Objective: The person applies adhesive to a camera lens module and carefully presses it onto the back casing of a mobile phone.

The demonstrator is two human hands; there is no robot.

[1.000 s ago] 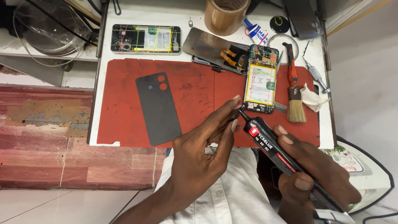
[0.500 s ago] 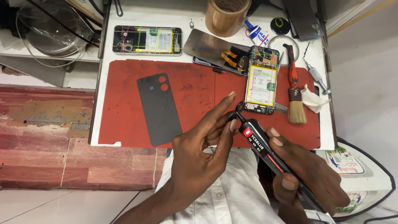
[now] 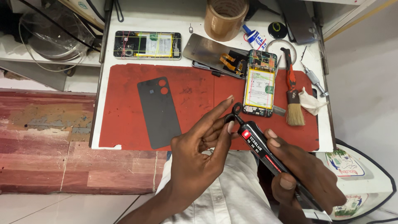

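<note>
Red work mat (image 3: 195, 89) covers the white bench and serves as the landmark. Over its near edge, right hand (image 3: 304, 172) grips a black glue tube (image 3: 265, 151), nozzle aimed up toward the mat. Left hand (image 3: 199, 155) pinches a small black ring (image 3: 236, 109) at the tube's tip, thumb and forefinger closed on it, other fingers loosely spread. On the mat's left half lies a dark phone back cover (image 3: 159, 112). Opened phone (image 3: 260, 82) with exposed battery sits at its upper right; brush (image 3: 292, 95) just right of that. Tape roll (image 3: 225, 18) stands beyond the mat's far edge.
</note>
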